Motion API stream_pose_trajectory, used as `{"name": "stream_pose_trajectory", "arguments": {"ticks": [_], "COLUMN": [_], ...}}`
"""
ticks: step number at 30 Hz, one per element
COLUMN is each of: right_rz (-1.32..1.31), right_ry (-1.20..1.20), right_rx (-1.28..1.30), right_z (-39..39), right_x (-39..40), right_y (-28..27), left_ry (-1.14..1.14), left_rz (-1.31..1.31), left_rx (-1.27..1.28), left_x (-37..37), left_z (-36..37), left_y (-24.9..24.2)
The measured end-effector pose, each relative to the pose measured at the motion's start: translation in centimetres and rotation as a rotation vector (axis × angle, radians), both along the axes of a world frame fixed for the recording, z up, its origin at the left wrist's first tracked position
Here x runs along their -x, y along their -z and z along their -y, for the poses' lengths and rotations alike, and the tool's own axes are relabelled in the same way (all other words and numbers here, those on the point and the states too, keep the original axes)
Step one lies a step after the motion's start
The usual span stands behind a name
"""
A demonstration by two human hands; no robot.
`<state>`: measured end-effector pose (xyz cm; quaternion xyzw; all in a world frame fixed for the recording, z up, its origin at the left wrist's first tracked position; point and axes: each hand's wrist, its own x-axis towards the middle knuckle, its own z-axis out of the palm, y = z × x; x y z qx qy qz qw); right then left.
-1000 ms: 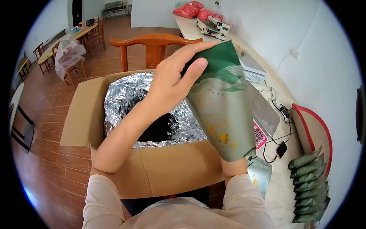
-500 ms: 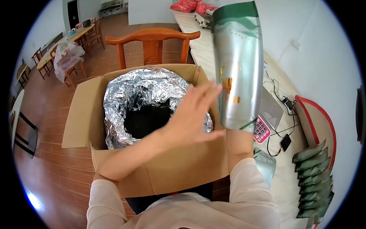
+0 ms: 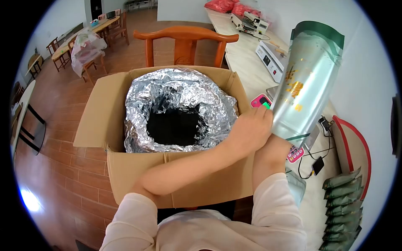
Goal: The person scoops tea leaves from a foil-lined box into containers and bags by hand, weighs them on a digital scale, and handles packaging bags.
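A tall silver-green foil pouch [image 3: 307, 90] with gold print and a dark green end band stands tilted over the right-hand table. My right forearm runs up to its lower edge, and the pouch hides my right hand [image 3: 282, 144] beyond the wrist. My left hand [image 3: 253, 127] reaches across, its fingers curled closed at the pouch's left edge. Below and left of my hands is an open cardboard box [image 3: 180, 180]. Crumpled silver foil lining [image 3: 217, 100] rings a dark mass [image 3: 173, 127] inside it.
A wooden chair [image 3: 184, 35] stands behind the box. On the right table are a white scale [image 3: 270, 60], a sealing machine [image 3: 251, 25], a pink calculator [image 3: 295, 154], a cabled black device [image 3: 318, 166], a flat pouch [image 3: 296, 186] and a row of green pouches [image 3: 343, 209].
My left hand has gone from spread fingers over the box to closed at the pouch's edge. The pouch has shifted right and down in view and leans more to the right.
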<state>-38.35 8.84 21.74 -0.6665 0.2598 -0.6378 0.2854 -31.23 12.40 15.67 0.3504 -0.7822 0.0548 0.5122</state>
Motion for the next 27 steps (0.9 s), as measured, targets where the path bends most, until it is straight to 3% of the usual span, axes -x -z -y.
{"name": "stream_pose_trajectory", "arguments": {"ticks": [6,10,12,16,18,20,21,22,23,24,26,27], "right_rz": [-0.081,-0.186,-0.246,-0.425,-0.572,-0.843,-1.088,-1.171,-1.061,-0.693,-0.668,-0.713], "right_ry": [0.008,0.020,0.030,0.096,0.148,0.229,0.308,0.339,0.286,0.079,0.059,0.028], "right_rx": [-0.022,-0.062,-0.081,-0.109,-0.112,-0.016,0.221,0.412,0.420,0.045,0.369,0.470], "right_z": [1.8,4.0,5.1,8.3,10.1,11.3,11.2,10.8,8.4,2.8,-1.4,-3.2], "right_x": [-0.7,-2.3,-3.4,-5.6,-6.8,-8.0,-8.5,-8.6,-8.9,-9.3,-8.5,-7.9], "right_y": [-0.6,-0.8,-0.8,-0.8,-0.7,-0.6,-0.7,-0.4,-0.9,-2.6,-3.1,-4.0], "left_ry": [0.057,0.019,-0.134,-0.152,-0.169,-0.351,-0.374,-0.403,-0.414,-0.427,-0.378,-0.185], "left_rz": [0.029,-0.123,0.088,0.188,0.188,0.101,0.074,0.046,0.046,0.041,0.031,-0.010], "left_rx": [0.055,0.102,0.276,0.409,0.324,0.220,0.186,0.147,0.019,-0.112,-0.177,-0.237], "left_x": [-1.0,-2.5,-3.1,-5.8,-6.8,-8.6,-10.0,-11.7,-13.3,-14.9,-17.8,-18.8], "left_z": [1.3,0.7,0.8,1.9,2.5,3.7,4.3,4.6,4.3,3.8,3.1,2.7], "left_y": [-1.4,-3.7,-4.1,-5.3,-6.0,-7.2,-7.8,-8.5,-9.3,-10.1,-10.1,-9.6]}}
